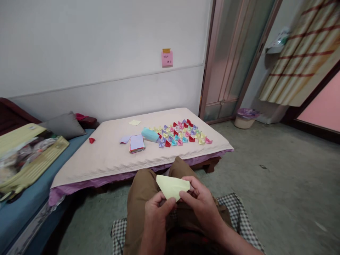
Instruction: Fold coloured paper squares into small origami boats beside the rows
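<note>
Pinching a yellow paper [171,186], left hand [156,214] and right hand [203,203] close their grips on it, hiding its lower edge. Tiny paper folds [180,134] by the desk's [106,157] right edge are indistinct.

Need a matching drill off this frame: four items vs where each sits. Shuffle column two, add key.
Column 1
1. yellow paper
2. pink note
3. paper stack
4. bin

Column 2
A. on the floor near the door
B. on the covered table, beside the teal roll
C. pinched between left hand and right hand
D. stuck on the wall

Pairs: 1-C, 2-D, 3-B, 4-A
</note>
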Motion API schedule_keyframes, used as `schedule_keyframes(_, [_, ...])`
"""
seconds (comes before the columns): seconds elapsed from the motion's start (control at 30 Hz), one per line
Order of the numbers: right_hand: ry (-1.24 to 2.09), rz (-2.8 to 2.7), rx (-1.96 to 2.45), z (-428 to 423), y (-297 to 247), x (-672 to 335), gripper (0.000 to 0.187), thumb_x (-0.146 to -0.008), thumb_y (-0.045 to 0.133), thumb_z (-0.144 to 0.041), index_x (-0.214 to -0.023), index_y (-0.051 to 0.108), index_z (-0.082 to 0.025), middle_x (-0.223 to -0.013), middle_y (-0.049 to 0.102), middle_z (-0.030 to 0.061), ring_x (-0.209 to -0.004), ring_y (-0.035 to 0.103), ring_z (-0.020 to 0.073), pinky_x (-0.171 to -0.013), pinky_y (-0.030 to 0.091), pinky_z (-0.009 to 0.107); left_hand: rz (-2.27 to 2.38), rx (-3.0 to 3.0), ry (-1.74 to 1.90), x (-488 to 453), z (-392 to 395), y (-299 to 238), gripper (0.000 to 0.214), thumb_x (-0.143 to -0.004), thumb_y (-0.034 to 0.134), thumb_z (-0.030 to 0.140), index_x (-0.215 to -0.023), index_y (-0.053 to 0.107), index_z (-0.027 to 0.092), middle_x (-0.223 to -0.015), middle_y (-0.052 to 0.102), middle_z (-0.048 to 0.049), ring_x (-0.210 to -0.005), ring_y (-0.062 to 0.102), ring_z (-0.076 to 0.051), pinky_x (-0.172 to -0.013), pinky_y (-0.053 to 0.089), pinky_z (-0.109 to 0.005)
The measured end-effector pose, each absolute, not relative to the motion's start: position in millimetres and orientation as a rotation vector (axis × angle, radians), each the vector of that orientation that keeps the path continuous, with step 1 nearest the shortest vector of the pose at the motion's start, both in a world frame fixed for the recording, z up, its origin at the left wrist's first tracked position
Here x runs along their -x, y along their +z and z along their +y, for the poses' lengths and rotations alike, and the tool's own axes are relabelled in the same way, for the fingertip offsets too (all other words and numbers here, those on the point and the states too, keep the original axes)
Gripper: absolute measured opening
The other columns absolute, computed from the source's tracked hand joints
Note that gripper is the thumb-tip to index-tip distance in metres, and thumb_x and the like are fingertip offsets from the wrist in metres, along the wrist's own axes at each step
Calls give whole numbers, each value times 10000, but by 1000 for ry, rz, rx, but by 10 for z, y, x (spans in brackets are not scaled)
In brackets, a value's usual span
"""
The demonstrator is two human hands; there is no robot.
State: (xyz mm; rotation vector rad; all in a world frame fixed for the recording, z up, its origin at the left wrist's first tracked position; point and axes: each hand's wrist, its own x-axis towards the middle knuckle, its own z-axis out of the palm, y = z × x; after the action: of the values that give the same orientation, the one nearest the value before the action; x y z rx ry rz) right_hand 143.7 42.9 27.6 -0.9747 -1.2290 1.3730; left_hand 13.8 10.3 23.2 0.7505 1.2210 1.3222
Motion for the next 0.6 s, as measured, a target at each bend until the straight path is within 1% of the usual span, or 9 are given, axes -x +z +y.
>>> schedule_keyframes(0.1, [1188,-1307,1022,409,276,-1460,367,-723,621,-177,-1085,572,-212,-770,619,-11,-665,566,152,-601,459,240,1192,-742,1362,-159,81,279,215,-652,721,267,-809,750,123,-624,678,-26,-651,602,-186,-685,469,-289])
schedule_keyframes(0.17, [1069,-1349,1026,400,267,-1480,415,-732,615,-165,-1140,572,-228,-852,638,8,-713,580,162,-644,469,253,1199,-759,1386,-163,70,292,196,-644,728,262,-779,756,123,-574,653,-17,-650,601,-194,-720,472,-313])
schedule_keyframes(0.23, [1023,-1415,997,397,261,-1502,338,-745,611,-163,-1076,620,-228,-959,652,34,-818,598,185,-716,475,267,1201,-769,1392,-157,67,286,188,-634,735,257,-765,758,123,-569,651,-16,-662,608,-205,-742,476,-332])
schedule_keyframes(0.3, [1049,-1460,980,401,259,-1521,265,-754,608,-164,-1009,645,-226,-995,658,39,-873,601,199,-734,474,267,1183,-771,1394,-146,71,274,201,-623,745,255,-776,760,126,-633,682,-29,-693,619,-217,-766,479,-349])
schedule_keyframes(0.43, [1163,-1431,1013,413,260,-1540,277,-752,620,-169,-1022,623,-230,-919,654,18,-767,595,176,-662,462,250,1164,-772,1402,-125,88,264,209,-596,768,248,-770,762,134,-851,730,-72,-867,631,-270,-835,471,-371])
schedule_keyframes(0.5, [1208,-1417,997,418,272,-1542,262,-750,627,-176,-1008,626,-226,-879,641,11,-730,581,167,-647,452,248,1169,-780,1393,-118,93,266,213,-590,773,245,-774,764,138,-894,730,-79,-927,621,-288,-855,465,-376])
schedule_keyframes(0.6, [1172,-1449,940,424,316,-1540,142,-755,626,-179,-887,665,-211,-805,615,6,-723,558,164,-643,427,245,1174,-807,1387,-109,91,265,191,-602,767,235,-770,765,145,-893,728,-72,-940,617,-286,-870,455,-369])
